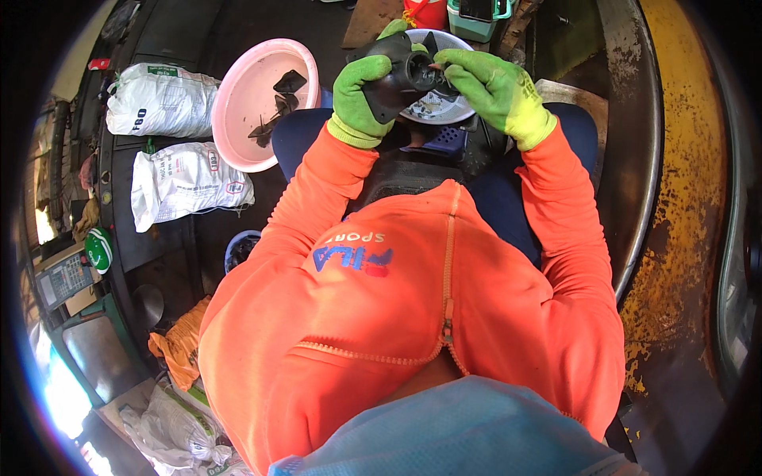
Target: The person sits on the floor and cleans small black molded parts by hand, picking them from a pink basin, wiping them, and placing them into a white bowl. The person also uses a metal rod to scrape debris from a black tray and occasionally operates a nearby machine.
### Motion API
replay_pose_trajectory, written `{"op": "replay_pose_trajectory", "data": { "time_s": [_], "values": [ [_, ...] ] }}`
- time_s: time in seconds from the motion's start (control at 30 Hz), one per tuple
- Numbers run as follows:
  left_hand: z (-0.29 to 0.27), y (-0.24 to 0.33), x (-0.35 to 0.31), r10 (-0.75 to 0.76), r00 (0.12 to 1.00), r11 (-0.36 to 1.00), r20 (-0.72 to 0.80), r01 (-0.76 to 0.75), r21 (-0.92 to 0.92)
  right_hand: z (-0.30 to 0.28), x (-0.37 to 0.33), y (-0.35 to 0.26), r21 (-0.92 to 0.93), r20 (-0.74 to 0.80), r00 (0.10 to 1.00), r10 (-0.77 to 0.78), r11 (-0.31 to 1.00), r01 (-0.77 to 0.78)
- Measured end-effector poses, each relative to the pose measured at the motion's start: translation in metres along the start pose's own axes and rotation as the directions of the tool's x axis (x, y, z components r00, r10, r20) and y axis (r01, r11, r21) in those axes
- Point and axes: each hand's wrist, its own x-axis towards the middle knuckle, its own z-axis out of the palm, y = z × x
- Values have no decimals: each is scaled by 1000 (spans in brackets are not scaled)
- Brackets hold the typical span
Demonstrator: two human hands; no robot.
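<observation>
My left hand point(359, 97), in a green-yellow work glove, grips a black moulded part point(390, 86) with a flat flange and a round, hollow neck. It holds the part up in front of me, neck turned to the right. My right hand point(490, 87), gloved alike, is closed at the mouth of that neck, thumb and fingers pinched together. What sits in its fingertips is too small and dark to name. Behind and below both hands stands a white basin point(446, 116) with dark scraps in it.
To the left, a pink basin point(230, 119) contains several black pieces. Beside it lie two white printed sacks point(163, 99). A red container point(429, 14) and a green tub point(473, 28) stand at the far side. A worn yellow metal edge point(675, 159) runs along the right.
</observation>
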Motion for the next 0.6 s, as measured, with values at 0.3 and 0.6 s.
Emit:
{"op": "replay_pose_trajectory", "data": {
  "time_s": [0.3, 0.6],
  "values": [
    [24, 17, -12, 133, 990, 979, 56, -140, 145, 20, -6, 0, -62, -166, 977, -131, 991, 122],
    [33, 23, -6, 263, 932, 936, 248, -309, 170, 29, -17, -18, 272, -110, 990, 85, 961, -52]
  ]
}}
